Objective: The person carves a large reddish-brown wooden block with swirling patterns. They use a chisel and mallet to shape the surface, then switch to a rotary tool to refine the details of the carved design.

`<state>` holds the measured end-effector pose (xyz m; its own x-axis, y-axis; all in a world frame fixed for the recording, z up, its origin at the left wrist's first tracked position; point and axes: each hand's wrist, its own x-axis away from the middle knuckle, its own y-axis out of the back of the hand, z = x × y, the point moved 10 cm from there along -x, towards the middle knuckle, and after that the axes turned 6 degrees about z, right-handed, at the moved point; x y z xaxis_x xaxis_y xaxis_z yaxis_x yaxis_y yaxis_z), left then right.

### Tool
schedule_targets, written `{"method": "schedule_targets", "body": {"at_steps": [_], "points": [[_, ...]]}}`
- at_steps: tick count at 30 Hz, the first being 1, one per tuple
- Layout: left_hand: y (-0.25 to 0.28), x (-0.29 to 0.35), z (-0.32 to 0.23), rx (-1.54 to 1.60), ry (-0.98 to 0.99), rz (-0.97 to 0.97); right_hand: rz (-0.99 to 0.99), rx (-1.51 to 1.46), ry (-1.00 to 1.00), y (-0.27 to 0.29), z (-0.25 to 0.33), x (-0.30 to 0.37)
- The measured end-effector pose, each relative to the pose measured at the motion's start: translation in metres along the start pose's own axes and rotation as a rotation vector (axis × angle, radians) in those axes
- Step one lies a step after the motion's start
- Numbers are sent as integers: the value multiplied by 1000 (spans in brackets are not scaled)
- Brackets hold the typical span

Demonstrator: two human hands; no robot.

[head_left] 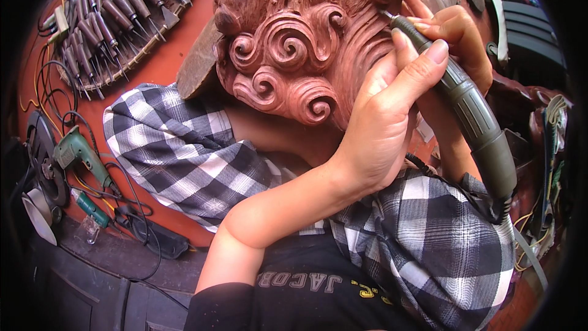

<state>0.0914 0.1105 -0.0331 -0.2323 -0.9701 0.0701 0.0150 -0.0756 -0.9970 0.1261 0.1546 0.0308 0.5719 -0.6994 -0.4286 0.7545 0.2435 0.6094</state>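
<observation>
A reddish-brown wood carving [288, 55] with several spiral curls stands in front of me at the top middle. My right hand [462, 37] is closed around the front of a grey-green rotary carving tool [471, 107], whose metal tip touches or nearly touches the grooved wood beside the upper right curl. From the left, my left hand [383, 107] reaches across, its thumb and fingers closed about the same handle near its front end. Part of the right hand is hidden behind the tool and my left hand. The tool's thick rear end points down to the right, with a cable leaving it.
Many wooden-handled chisels [116, 15] lie on a mat at the upper left. A flat wooden slat [199, 61] leans by the carving. At left are a green power drill [79, 156] and tangled cables. My legs in checked cloth [177, 147] flank the carving on red tiles.
</observation>
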Motion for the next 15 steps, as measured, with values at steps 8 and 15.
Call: {"method": "schedule_targets", "body": {"at_steps": [8,15], "points": [[1,-1,-2,15,29,-16,-135,68,24,5,5,-12],[0,10,0,22,80,-48,-93,16,-8,2,6,-10]]}}
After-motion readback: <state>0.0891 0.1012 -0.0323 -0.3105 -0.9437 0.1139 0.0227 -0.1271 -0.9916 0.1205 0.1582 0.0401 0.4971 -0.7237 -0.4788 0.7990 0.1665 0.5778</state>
